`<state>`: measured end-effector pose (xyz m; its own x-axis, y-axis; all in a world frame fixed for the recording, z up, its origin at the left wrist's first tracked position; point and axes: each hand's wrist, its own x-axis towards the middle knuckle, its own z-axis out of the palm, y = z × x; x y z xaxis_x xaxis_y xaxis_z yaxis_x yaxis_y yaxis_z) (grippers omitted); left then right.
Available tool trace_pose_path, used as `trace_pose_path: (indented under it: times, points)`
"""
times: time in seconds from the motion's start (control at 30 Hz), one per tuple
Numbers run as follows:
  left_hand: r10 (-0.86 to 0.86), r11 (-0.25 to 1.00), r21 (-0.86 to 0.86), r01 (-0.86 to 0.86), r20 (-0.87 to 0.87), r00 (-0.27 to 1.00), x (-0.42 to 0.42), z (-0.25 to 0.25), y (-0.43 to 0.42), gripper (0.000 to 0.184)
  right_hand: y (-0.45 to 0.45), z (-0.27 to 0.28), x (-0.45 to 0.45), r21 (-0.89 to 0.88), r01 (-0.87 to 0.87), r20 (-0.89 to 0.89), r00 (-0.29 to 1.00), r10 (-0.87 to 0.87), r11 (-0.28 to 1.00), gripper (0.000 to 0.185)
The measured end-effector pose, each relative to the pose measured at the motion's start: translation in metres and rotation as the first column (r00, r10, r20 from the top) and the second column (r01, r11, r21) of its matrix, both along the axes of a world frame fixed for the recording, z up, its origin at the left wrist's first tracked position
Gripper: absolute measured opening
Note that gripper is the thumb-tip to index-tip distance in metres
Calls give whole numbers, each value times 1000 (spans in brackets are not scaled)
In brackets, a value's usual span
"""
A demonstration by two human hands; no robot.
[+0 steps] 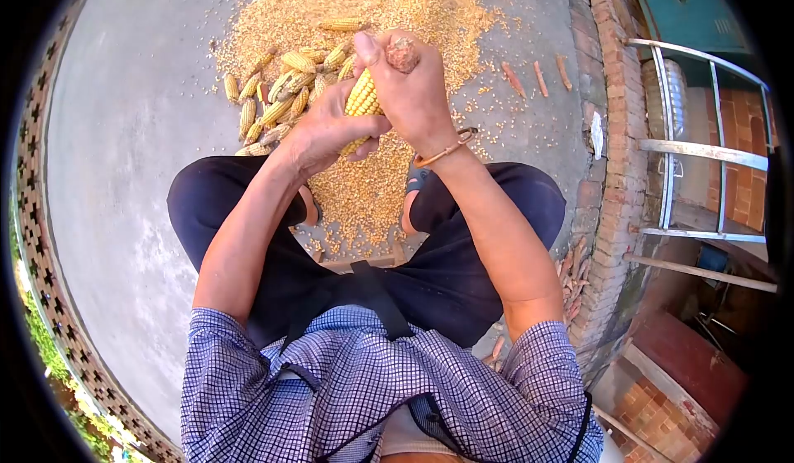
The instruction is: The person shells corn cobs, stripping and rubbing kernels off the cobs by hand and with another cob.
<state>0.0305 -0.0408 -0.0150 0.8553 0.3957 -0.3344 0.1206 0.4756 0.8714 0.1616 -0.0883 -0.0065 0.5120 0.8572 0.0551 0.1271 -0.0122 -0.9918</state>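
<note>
Between my two hands is a yellow corn cob, its kernels showing. My left hand wraps round the cob from the left and below. Above it and to the right, my right hand is closed round a reddish bare cob, pressed near the yellow one; a bracelet circles that wrist. Just left of and beyond my hands lies a pile of unshelled cobs. Loose kernels cover the floor below my hands, between my feet, and a wider heap spreads beyond.
Bare reddish cobs lie on the grey floor to the right, with more beside a brick edge. A metal railing stands at the far right. A patterned border curves along the left.
</note>
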Motion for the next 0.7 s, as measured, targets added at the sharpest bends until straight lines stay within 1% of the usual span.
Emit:
trace_pose_path:
  times: [0.03, 0.07, 0.1, 0.2, 0.27, 0.3, 0.33, 0.37, 0.4, 0.47, 0.5, 0.53, 0.57, 0.6, 0.63, 0.67, 0.7]
  points:
    - [-20, 1000, 22, 21, -40, 999, -1, -1, -1, 45, 0, -7, -2, 2, 58, 114, 992, -58, 998, 32]
    - [44, 935, 351, -46, 15, 999, 0, -13, -1, 42, 2, -12, -3, 10, 113, 227, 967, -112, 994, 34]
    - [81, 766, 632, -120, 91, 993, 6, -23, -4, 39, 5, -13, -3, -18, 198, 268, 945, -186, 980, 37]
    - [144, 690, 718, -91, -13, 990, 9, -35, -10, 36, 10, -15, -3, 15, 305, 292, 909, -296, 952, 37]
    - [132, 808, 589, 18, -209, 969, 5, -27, -5, 35, 13, -15, -1, -26, 199, 71, 978, -196, 980, 37]
    - [88, 869, 494, 21, -197, 977, 6, -15, -3, 33, 14, -14, 4, -34, 140, -39, 989, -141, 990, 36]
    - [77, 920, 391, -14, -145, 987, 6, -14, -2, 33, 15, -11, 9, -35, 79, -143, 986, -83, 996, 36]
    - [69, 960, 278, -41, -89, 994, 6, -14, -1, 32, 12, -16, 17, 1, -31, -292, 956, 30, 1000, 32]
    - [61, 986, 158, -54, -37, 997, 6, -12, -2, 31, 9, -11, 19, 9, -55, -402, 914, 54, 998, 30]
    - [60, 995, 81, -60, 2, 998, 7, -3, -1, 32, 3, 0, 20, 37, -101, -610, 786, 102, 994, 26]
    - [59, 997, 50, -60, 17, 998, 6, -2, 1, 33, -1, 2, 22, -12, -164, -544, 829, 132, 986, 26]
    - [58, 998, 16, -58, 32, 998, 5, -2, 2, 33, -1, 1, 17, -17, -138, -478, 871, 113, 990, 25]
    - [55, 998, 33, -55, 10, 998, 5, -3, 3, 37, 1, -4, 11, -20, -109, -407, 909, 92, 994, 24]
    - [69, 993, 97, -67, -14, 998, 5, -5, 3, 39, 3, -10, 5, -21, -80, -333, 941, 69, 997, 23]
    - [83, 984, 159, -76, -38, 996, 5, -9, 1, 41, 7, -20, -3, 87, -4, -93, 996, 12, 996, 19]
    - [94, 973, 215, -77, -66, 993, 5, -11, -2, 43, 5, -26, -8, 62, 70, 32, 997, -72, 996, 19]
    - [94, 920, 392, -8, -201, 975, 8, -9, -2, 52, 4, -28, -12, 49, 148, 159, 975, -154, 988, 19]
